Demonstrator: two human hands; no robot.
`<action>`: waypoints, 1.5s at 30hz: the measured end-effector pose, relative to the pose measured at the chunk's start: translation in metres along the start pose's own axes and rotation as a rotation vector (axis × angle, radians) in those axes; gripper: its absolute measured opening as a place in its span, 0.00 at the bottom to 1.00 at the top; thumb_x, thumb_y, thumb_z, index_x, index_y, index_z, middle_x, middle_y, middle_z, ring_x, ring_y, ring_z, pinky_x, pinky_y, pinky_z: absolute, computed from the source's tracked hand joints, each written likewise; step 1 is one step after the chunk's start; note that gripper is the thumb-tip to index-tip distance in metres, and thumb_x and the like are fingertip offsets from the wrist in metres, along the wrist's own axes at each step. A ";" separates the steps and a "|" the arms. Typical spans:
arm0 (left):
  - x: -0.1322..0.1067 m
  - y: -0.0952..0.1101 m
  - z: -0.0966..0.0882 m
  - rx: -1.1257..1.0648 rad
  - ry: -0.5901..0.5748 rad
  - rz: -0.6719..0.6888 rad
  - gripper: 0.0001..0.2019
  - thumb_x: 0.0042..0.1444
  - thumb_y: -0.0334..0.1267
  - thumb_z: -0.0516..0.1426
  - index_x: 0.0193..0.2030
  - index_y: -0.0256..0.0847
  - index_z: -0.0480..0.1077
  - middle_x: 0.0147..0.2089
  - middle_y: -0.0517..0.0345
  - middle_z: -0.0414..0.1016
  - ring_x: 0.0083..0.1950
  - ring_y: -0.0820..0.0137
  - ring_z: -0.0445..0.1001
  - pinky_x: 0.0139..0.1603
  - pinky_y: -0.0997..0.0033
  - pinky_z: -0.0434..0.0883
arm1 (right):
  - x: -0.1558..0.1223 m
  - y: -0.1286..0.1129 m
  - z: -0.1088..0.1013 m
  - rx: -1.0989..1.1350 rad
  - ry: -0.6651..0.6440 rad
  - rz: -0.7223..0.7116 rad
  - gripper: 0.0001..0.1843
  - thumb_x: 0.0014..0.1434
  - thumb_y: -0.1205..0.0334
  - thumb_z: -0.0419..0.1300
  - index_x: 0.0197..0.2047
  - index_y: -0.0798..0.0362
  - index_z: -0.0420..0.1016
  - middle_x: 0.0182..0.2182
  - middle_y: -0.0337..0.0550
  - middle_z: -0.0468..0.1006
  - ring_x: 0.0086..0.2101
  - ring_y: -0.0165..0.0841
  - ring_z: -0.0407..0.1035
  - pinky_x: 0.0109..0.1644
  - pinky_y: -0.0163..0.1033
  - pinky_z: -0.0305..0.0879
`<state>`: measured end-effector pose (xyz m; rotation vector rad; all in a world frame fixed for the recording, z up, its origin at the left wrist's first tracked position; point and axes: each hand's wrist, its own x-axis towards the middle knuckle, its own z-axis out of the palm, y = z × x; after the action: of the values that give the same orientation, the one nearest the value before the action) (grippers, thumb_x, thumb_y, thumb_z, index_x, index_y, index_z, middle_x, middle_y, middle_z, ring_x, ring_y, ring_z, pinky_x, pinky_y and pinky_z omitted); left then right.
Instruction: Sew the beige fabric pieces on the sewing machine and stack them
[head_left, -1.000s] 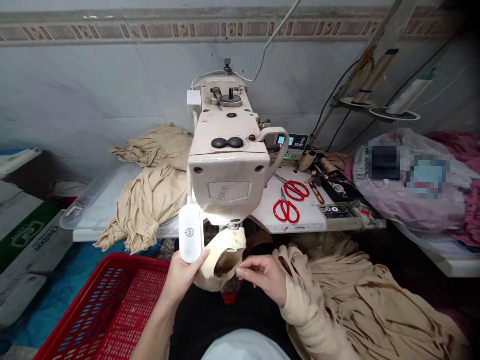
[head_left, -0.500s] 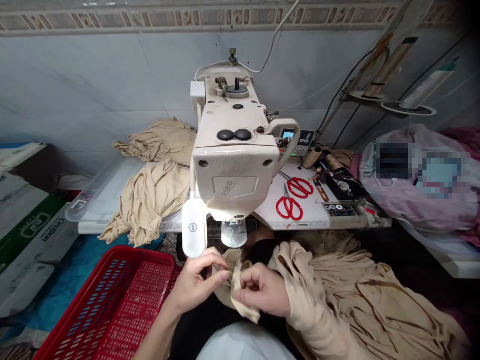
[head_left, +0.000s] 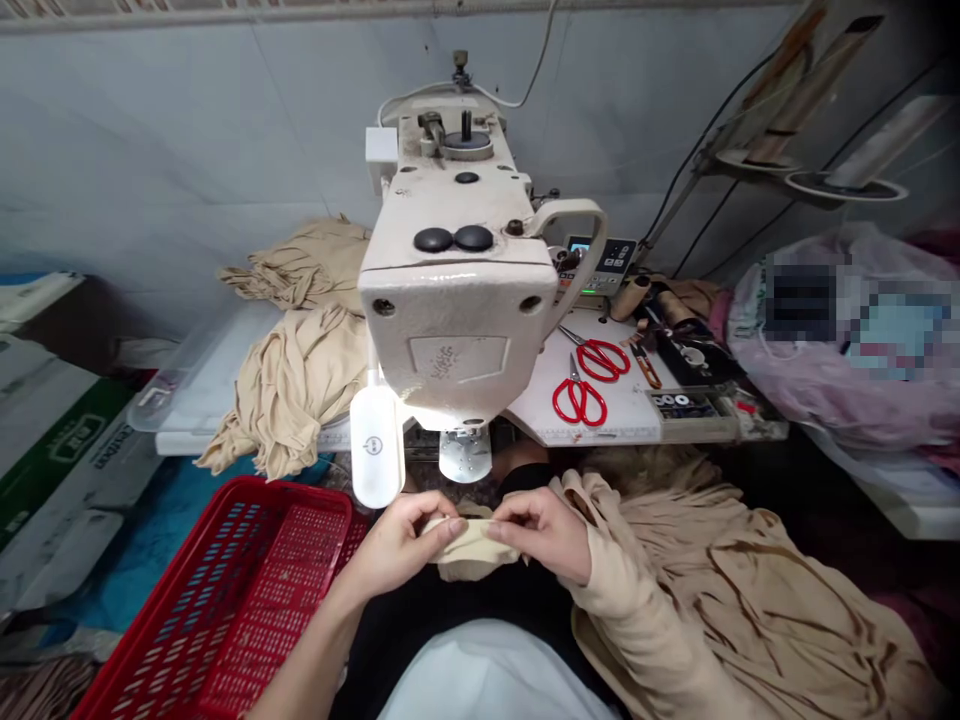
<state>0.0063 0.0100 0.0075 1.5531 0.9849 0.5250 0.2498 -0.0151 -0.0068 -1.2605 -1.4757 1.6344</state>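
Observation:
A small piece of beige fabric is stretched between my two hands, just above my lap. My left hand pinches its left end between thumb and fingers. The other end is pinched by my right hand. Over my right forearm lies more beige cloth, running toward a large heap of the same colour at my right. Straight ahead stands a white sewing machine; its round metal plate sits just beyond my hands.
A red plastic basket stands at my left. Beige garments are piled on the table's left side. Two red-handled scissors lie right of the machine, near a small parts tray. A lamp-like white paddle hangs by the machine head.
My right hand has risen and moved slightly right, and the fabric, bunched before, is now drawn out flat between both hands. The view has tilted slightly downward.

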 end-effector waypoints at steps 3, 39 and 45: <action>-0.002 -0.003 0.005 -0.148 0.109 -0.023 0.15 0.63 0.48 0.61 0.39 0.35 0.76 0.28 0.61 0.68 0.27 0.75 0.62 0.28 0.77 0.59 | 0.007 -0.005 0.002 0.081 0.085 -0.061 0.20 0.59 0.47 0.67 0.32 0.59 0.83 0.20 0.39 0.73 0.21 0.27 0.62 0.24 0.32 0.56; 0.051 0.028 -0.014 -0.041 0.555 0.174 0.14 0.61 0.44 0.62 0.33 0.42 0.61 0.24 0.70 0.52 0.24 0.75 0.55 0.28 0.73 0.58 | 0.037 -0.021 -0.024 0.407 0.470 -0.118 0.16 0.52 0.52 0.74 0.26 0.57 0.80 0.17 0.34 0.67 0.20 0.26 0.54 0.23 0.34 0.47; 0.058 0.043 -0.011 -0.114 0.444 0.156 0.21 0.61 0.46 0.61 0.27 0.44 0.53 0.22 0.69 0.51 0.23 0.75 0.51 0.25 0.74 0.54 | 0.043 -0.026 -0.034 0.385 0.505 -0.092 0.17 0.48 0.50 0.75 0.26 0.56 0.80 0.18 0.36 0.70 0.20 0.27 0.57 0.23 0.35 0.51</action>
<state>0.0421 0.0651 0.0404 1.4465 1.1464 1.0499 0.2605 0.0425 0.0097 -1.2407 -0.8516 1.3265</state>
